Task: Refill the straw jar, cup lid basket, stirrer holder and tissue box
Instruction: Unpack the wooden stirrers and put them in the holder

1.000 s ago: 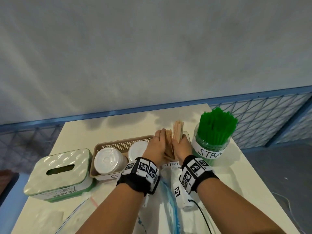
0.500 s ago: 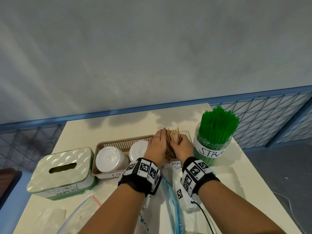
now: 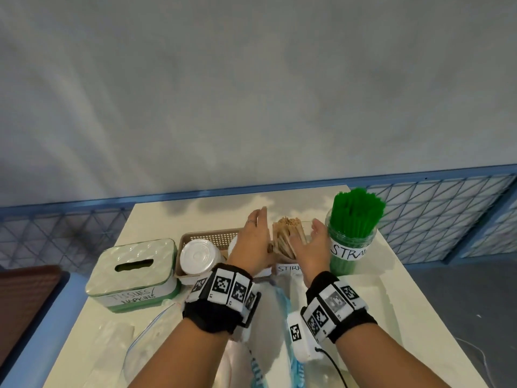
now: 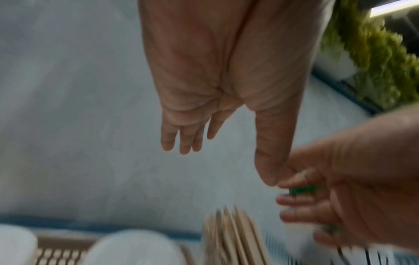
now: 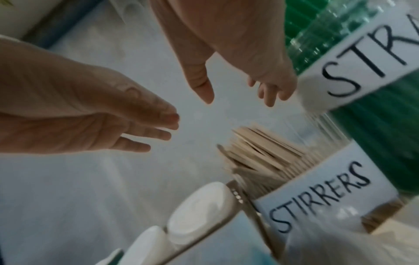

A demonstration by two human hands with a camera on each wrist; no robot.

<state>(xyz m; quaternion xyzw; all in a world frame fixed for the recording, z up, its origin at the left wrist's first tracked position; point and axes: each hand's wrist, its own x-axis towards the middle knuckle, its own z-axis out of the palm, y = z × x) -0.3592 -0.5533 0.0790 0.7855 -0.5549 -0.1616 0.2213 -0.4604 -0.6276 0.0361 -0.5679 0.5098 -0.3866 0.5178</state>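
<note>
A bundle of wooden stirrers (image 3: pixel 288 236) (image 5: pixel 260 154) (image 4: pixel 233 238) stands in the clear holder labelled STIRRERS (image 5: pixel 322 193) at mid-table. My left hand (image 3: pixel 253 233) (image 4: pixel 217 89) hovers just left of the bundle, fingers straight, holding nothing. My right hand (image 3: pixel 313 245) (image 5: pixel 238 50) is just right of it, fingers straight and empty. The straw jar (image 3: pixel 351 239) (image 5: pixel 371 75), packed with green straws, stands to the right. The brown cup lid basket (image 3: pixel 212 236) with white lids (image 3: pixel 198 257) (image 5: pixel 199 213) is on the left. Further left sits the green tissue box (image 3: pixel 134 273).
Clear plastic zip bags (image 3: pixel 268 331) lie crumpled on the near part of the white table (image 3: pixel 195 208), under my wrists. A blue rail and wire mesh (image 3: pixel 419 219) run behind and beside the table, below a grey wall.
Both hands were pressed around the stirrers a second ago. They have let go and spread apart to either side. The bundle now stands lower in the holder.
</note>
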